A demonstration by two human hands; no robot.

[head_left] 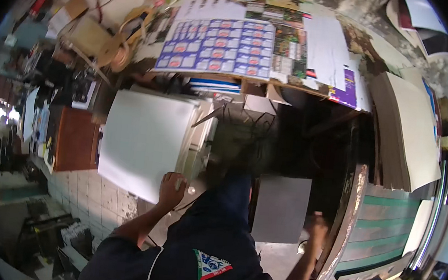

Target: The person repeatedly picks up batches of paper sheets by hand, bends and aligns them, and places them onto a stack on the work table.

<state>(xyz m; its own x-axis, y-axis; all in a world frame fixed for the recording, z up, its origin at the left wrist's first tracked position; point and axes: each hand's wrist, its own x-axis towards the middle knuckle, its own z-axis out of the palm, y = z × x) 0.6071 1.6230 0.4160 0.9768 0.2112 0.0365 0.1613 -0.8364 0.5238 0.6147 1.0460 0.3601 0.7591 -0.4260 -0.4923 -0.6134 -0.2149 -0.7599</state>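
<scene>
While right hand [318,228] blurs, left hand [171,188] hangs near white sheets [146,135].

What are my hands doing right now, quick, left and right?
Left hand: curled, by the white sheets; can't tell whether it holds anything.
Right hand: blurred, by the grey panel; open or closed can't be told.

A worn table [360,45], its top patchy and peeling, stretches across the far side. Directly on it lie a sheet of blue-and-white printed panels [219,48], dark printed sheets [290,52], long white paper [324,47] and a purple-and-white sheet [347,90] near the right corner — whatever bears the big white stack [143,137] nearer by is hidden beneath it
</scene>
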